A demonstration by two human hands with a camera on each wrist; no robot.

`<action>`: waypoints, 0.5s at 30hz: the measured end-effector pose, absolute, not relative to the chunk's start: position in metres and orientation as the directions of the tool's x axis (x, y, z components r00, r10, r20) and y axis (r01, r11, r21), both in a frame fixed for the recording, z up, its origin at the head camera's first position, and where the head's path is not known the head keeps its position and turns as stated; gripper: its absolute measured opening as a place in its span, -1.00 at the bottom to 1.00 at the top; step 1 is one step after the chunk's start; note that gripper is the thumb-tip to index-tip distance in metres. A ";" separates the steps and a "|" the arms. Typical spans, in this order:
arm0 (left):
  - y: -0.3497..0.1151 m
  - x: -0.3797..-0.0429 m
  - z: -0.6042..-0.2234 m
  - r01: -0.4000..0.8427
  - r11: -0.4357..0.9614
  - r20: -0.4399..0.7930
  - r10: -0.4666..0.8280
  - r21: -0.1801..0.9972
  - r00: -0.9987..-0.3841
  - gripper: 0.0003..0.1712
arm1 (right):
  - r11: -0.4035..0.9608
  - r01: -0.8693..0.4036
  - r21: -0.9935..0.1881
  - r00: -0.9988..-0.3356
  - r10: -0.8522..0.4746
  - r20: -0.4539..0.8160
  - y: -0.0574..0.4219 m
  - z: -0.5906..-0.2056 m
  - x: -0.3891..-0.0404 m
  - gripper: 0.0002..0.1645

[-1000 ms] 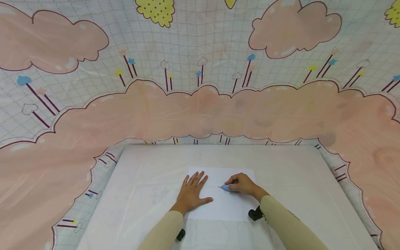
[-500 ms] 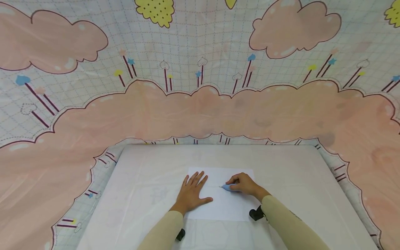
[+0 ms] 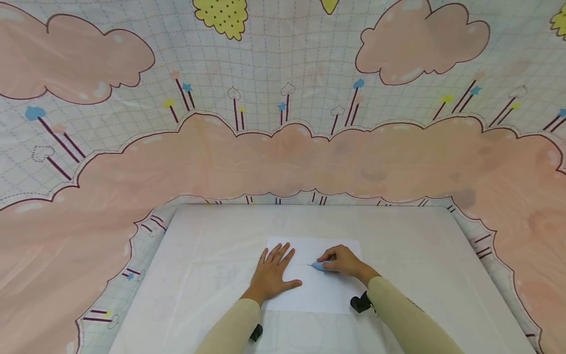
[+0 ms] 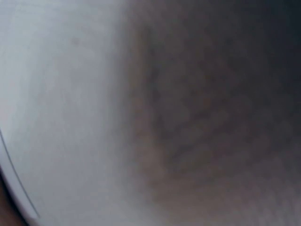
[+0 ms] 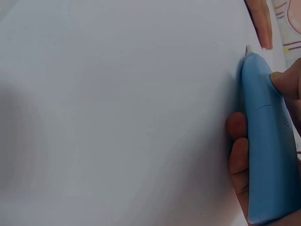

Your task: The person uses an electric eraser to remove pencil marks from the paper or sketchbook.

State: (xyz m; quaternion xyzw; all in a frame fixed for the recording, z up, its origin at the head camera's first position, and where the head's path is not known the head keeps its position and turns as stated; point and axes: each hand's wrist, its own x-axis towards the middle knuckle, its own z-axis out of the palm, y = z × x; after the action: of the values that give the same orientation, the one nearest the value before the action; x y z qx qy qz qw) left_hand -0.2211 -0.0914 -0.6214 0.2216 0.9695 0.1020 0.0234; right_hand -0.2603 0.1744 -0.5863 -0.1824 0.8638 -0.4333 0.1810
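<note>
A white sheet of paper (image 3: 309,300) lies flat on the table. My left hand (image 3: 270,275) rests on its left part with fingers straight and spread. Over the right part of the sheet, my right hand (image 3: 347,260) grips a light blue electric eraser (image 5: 268,136), thumb on one side and curled fingers on the other. Its small whitish tip (image 5: 249,49) points left, close to the paper in the head view; whether it touches cannot be made out. A faint line lies near the tip. The left wrist view is too blurred and dark to read.
The white-covered table (image 3: 411,255) extends around the sheet, with a faint printed pattern. A patterned cloth (image 3: 283,162) with pink clouds hangs behind and beside it. A black wrist device (image 3: 361,302) sits at the right cuff, another (image 3: 256,333) at the left.
My right hand, with the electric eraser, shifts slightly right and then slightly back left across the paper. The left hand stays in place.
</note>
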 end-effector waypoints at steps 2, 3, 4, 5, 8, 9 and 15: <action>-0.091 -0.221 -0.620 0.425 0.881 -0.005 0.435 0.209 -0.900 0.11 | 0.558 -0.151 -0.816 -0.868 -0.469 -0.160 0.174 -0.586 -0.260 -0.83; -0.091 -0.221 -0.620 0.425 0.881 -0.007 0.436 0.207 -0.900 0.11 | 0.556 -0.148 -0.818 -0.868 -0.469 -0.162 0.174 -0.587 -0.260 -0.82; -0.091 -0.221 -0.620 0.423 0.883 -0.012 0.434 0.205 -0.901 0.12 | 0.553 -0.145 -0.821 -0.868 -0.470 -0.163 0.174 -0.587 -0.260 -0.82; -0.091 -0.221 -0.620 0.421 0.884 -0.019 0.433 0.204 -0.901 0.12 | 0.551 -0.143 -0.822 -0.867 -0.470 -0.164 0.174 -0.587 -0.260 -0.82; -0.091 -0.222 -0.621 0.413 0.888 -0.030 0.427 0.200 -0.904 0.12 | 0.548 -0.139 -0.825 -0.867 -0.470 -0.166 0.174 -0.587 -0.260 -0.82; -0.091 -0.222 -0.622 0.412 0.889 -0.030 0.426 0.200 -0.904 0.12 | 0.546 -0.144 -0.825 -0.866 -0.474 -0.162 0.174 -0.587 -0.260 -0.81; -0.091 -0.223 -0.627 0.411 0.891 -0.006 0.420 0.194 -0.907 0.12 | 0.545 -0.160 -0.823 -0.861 -0.485 -0.153 0.175 -0.585 -0.260 -0.80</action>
State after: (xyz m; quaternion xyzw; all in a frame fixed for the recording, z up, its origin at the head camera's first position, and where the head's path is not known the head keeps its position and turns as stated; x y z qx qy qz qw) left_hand -0.2227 -0.0915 -0.6271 0.2139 0.9720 0.0944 0.0241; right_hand -0.2603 0.1750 -0.5851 -0.1878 0.8591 -0.4386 0.1852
